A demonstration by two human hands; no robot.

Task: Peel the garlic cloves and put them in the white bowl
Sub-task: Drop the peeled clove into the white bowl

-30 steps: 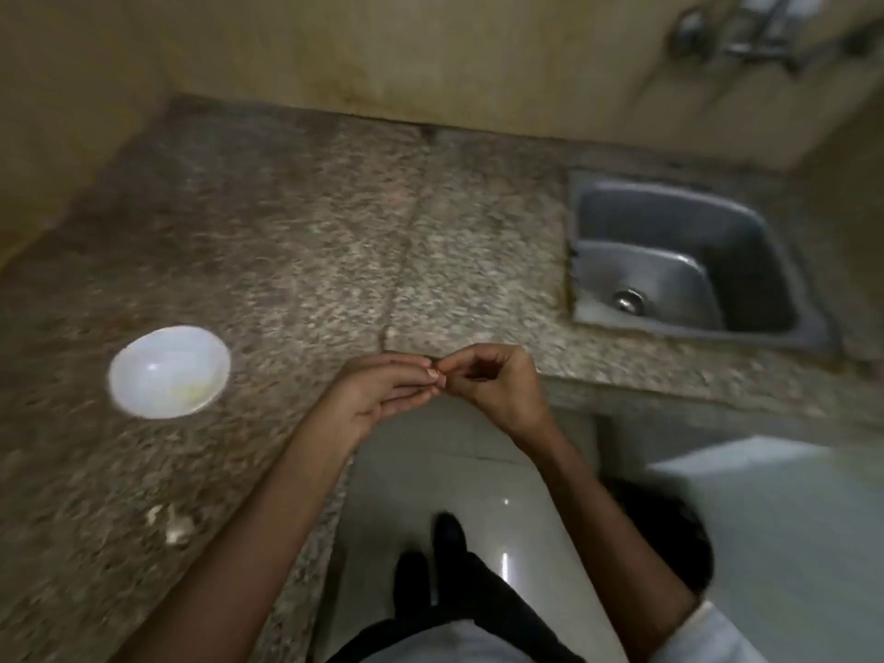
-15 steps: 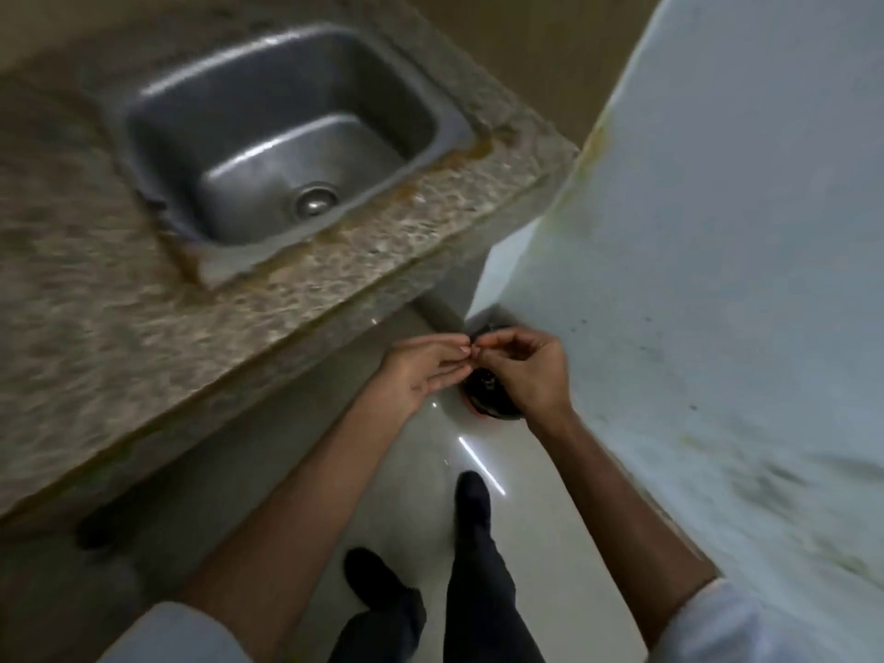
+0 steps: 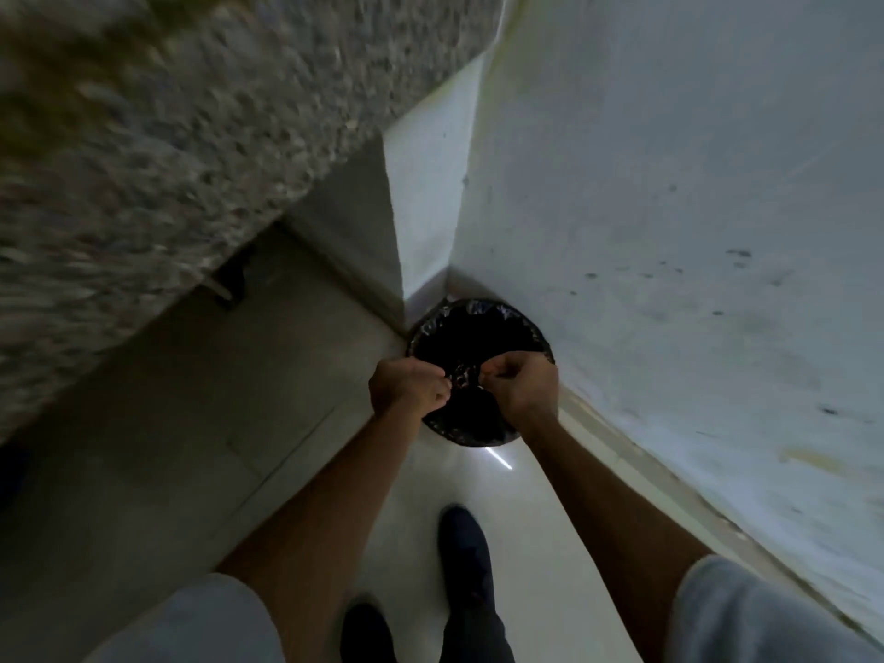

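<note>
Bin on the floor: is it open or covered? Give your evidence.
Open: no lid on the bin; its dark, bag-lined inside is plainly visible.

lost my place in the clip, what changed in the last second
The person turned from the counter to the corner: the left hand and right hand moved over the bin, fingertips now slightly apart. Bowl and sink left view. Fingers stay curled; anything held is too small to see.
</note>
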